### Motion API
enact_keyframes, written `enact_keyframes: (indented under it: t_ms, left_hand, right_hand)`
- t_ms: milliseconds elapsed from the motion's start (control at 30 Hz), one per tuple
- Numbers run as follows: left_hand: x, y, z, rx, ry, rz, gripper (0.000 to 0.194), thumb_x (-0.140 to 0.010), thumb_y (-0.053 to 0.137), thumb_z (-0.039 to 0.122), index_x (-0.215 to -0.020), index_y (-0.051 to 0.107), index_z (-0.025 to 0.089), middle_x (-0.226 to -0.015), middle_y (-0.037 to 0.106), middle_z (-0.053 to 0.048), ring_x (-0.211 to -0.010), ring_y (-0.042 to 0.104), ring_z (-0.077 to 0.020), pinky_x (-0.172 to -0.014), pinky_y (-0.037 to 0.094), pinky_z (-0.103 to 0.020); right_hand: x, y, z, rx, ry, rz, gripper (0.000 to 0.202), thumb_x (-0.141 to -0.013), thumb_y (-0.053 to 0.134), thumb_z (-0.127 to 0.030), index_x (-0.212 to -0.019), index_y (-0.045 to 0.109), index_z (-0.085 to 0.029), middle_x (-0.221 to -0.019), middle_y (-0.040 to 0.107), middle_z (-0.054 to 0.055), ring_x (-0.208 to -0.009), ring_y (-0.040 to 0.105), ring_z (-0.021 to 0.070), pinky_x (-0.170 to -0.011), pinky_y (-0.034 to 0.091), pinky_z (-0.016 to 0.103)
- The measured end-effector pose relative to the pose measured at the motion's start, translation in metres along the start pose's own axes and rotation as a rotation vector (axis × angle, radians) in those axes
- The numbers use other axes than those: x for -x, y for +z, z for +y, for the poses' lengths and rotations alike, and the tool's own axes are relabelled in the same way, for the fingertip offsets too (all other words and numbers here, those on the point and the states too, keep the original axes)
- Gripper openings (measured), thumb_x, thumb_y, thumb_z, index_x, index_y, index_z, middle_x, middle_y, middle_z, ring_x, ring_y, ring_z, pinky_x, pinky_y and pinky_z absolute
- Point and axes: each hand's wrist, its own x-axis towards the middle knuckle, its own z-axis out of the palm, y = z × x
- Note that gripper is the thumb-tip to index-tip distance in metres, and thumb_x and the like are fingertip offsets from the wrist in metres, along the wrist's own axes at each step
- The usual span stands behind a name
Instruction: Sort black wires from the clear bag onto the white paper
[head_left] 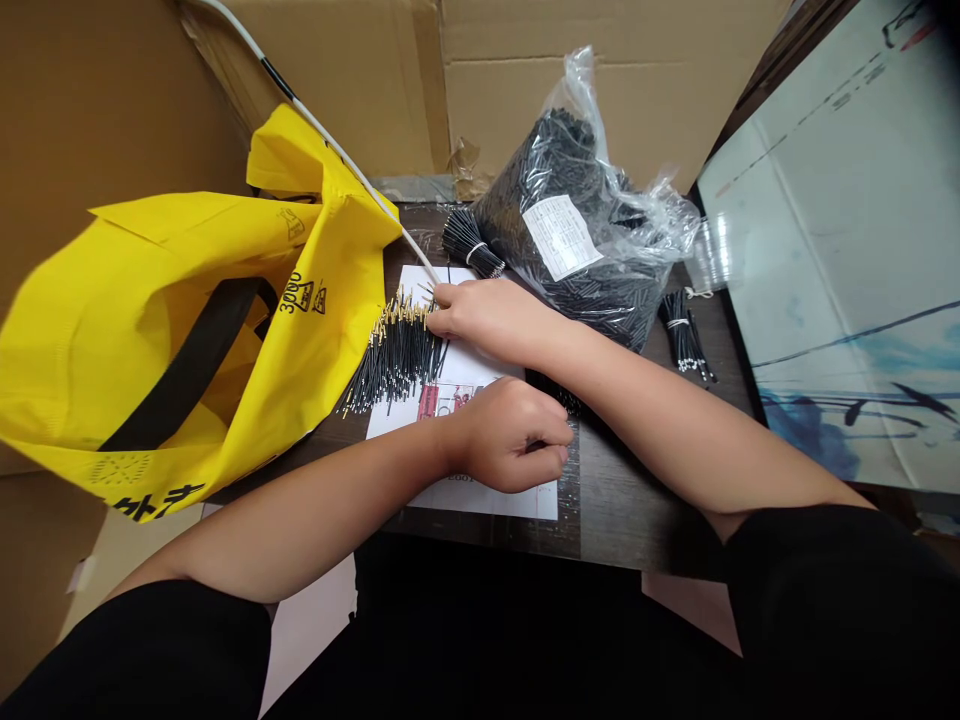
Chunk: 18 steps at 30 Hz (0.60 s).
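Observation:
My right hand [480, 318] reaches across to a fanned pile of short black wires [397, 355] with gold tips at one end and silvery ends at the other. Its thumb and forefinger are pinched at the pile's right edge, seemingly on a black wire, though the fingers cover most of it. Nearer to me, my left hand [517, 435] is curled closed above a printed white sheet [517, 500]; whatever it may hold is hidden. Part of the pile lies on that sheet. A dark bunch of wires [555, 390] shows partly between my two arms.
Behind my right hand stands a clear plastic bag [555, 220] full of black pieces. Tied black wire bundles [472, 243] [684, 335] flank it. A yellow bag [187, 300] sits left, under a white cord [330, 140]. Cardboard [585, 40] walls the back; a painted panel [847, 250] borders the right.

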Motion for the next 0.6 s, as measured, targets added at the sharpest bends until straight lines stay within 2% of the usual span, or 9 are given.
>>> enact_keyframes:
  t_ms: [367,600]
  left_hand:
    - [0.0009,-0.0004,-0.002,0.025,-0.009,0.01,0.032,-0.085,0.049,0.02,-0.058,0.031,0.02,-0.057,0.038,0.002,-0.054,0.035,-0.0126,-0.054,0.025,-0.033]
    - [0.0007,0.0001,-0.0026,0.01,-0.004,0.02,0.033,-0.086,0.048,0.021,-0.058,0.032,0.02,-0.057,0.039,0.002,-0.054,0.036,-0.0126,-0.054,0.026,-0.033]
  right_hand:
    - [0.0002,-0.0032,-0.0011,-0.016,-0.002,-0.031,0.018,-0.098,0.048,-0.017,-0.101,0.066,-0.018,-0.101,0.059,0.007,-0.071,0.04,0.0127,-0.062,0.017,0.033]
    - [0.0007,0.0,0.0014,0.035,-0.034,-0.011,0.017,-0.098,0.05,-0.018,-0.104,0.066,-0.018,-0.104,0.059,0.008,-0.074,0.043,0.0135,-0.062,0.016,0.033]
